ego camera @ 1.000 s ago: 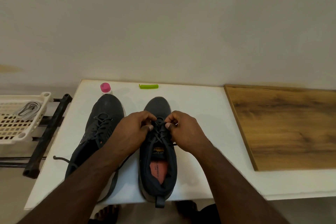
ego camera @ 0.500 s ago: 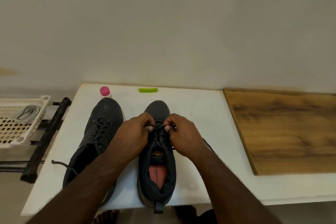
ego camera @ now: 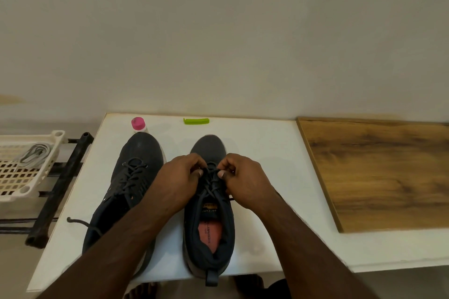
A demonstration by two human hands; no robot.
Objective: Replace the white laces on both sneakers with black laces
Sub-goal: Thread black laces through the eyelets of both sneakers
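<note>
- Tabletop point(ego camera: 262, 143), white, is carrying everything; its left edge is running beside a black metal frame point(ego camera: 60, 184), and bare surface is lying open between the shoes and the wooden board.
- Wooden board point(ego camera: 379, 172) is covering the right part of the tabletop, its left edge standing well apart from the right sneaker.
- Left sneaker point(ego camera: 126, 192) is lying tilted near the left edge, already threaded with a black lace, one loose lace end point(ego camera: 77, 221) trailing toward that edge.
- Right sneaker point(ego camera: 209, 221) is sitting at the middle, its heel overhanging the near edge.
- Left hand point(ego camera: 177, 182) and right hand point(ego camera: 245, 179) are pinching the black lace point(ego camera: 212, 177) over the right sneaker's eyelets, fingers curled on it.
- White basket point(ego camera: 29, 167), off the tabletop at left, is holding pale laces point(ego camera: 34, 155).
- Pink-capped bottle point(ego camera: 138, 124) and green clip point(ego camera: 196, 120) are sitting near the far edge.
</note>
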